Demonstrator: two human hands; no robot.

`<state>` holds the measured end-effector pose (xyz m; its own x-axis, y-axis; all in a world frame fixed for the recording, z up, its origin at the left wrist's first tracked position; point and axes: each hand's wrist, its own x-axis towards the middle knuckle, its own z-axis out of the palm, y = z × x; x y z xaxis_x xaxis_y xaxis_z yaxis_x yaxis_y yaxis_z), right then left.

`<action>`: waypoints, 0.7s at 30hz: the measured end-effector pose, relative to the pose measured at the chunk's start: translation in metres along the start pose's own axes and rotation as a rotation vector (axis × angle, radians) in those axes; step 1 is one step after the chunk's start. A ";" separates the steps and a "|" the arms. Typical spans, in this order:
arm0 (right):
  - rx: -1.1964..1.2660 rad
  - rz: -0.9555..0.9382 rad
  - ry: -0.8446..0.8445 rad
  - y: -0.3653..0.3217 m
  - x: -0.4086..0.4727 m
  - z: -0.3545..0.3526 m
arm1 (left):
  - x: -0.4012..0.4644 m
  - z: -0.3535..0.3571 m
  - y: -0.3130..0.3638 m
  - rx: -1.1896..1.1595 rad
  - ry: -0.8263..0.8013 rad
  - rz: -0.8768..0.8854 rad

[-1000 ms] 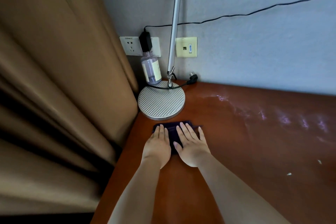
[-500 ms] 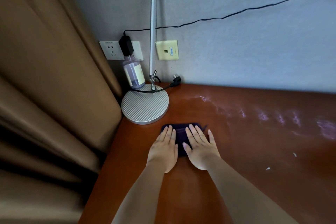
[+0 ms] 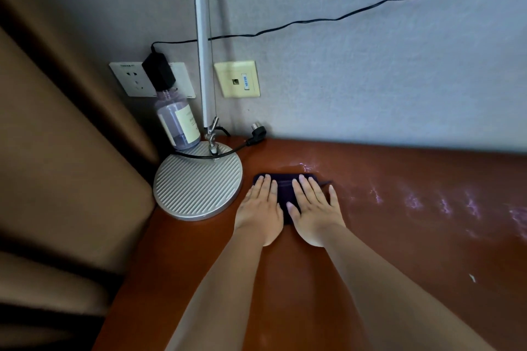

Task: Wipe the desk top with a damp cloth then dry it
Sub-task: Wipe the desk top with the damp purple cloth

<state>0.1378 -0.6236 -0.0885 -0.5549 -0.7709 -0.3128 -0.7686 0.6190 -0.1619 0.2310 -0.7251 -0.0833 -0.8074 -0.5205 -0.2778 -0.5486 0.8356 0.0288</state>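
The counter (image 3: 399,236) is showing a reddish-brown, glossy top, running along a grey textured wall (image 3: 370,80) and ending at its left edge against a tan curtain (image 3: 57,151). Wet streaks (image 3: 413,202) are glinting on the right part of the surface, and one small pale fleck (image 3: 472,278) is lying near the right edge.

One dark cloth (image 3: 285,188) is lying flat on the counter, just right of the lamp base. Two hands are pressing on it side by side: the left hand (image 3: 261,208) and the right hand (image 3: 315,208), each with fingers straight and flat, gripping nothing.

One round ribbed lamp base (image 3: 196,182) is sitting in the corner, with one pole (image 3: 203,51) rising from it. One clear bottle (image 3: 178,122) is standing behind the base. Two wall plates are showing: one white socket (image 3: 131,80) carrying one black adapter (image 3: 159,71), and one yellowed data outlet (image 3: 237,79). One loose plug (image 3: 256,134) is resting at the wall line.
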 end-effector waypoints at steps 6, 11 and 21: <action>0.012 -0.002 -0.002 0.008 0.015 -0.007 | 0.013 -0.004 0.000 -0.022 0.017 0.016; 0.007 0.008 -0.012 0.001 -0.016 0.002 | -0.017 0.001 0.006 -0.003 -0.005 0.005; -0.068 -0.020 -0.073 -0.008 -0.072 0.014 | -0.058 0.006 0.003 0.120 -0.041 0.091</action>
<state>0.1888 -0.5711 -0.0780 -0.5170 -0.7683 -0.3775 -0.8003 0.5903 -0.1054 0.2773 -0.6914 -0.0725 -0.8416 -0.4363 -0.3182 -0.4420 0.8951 -0.0583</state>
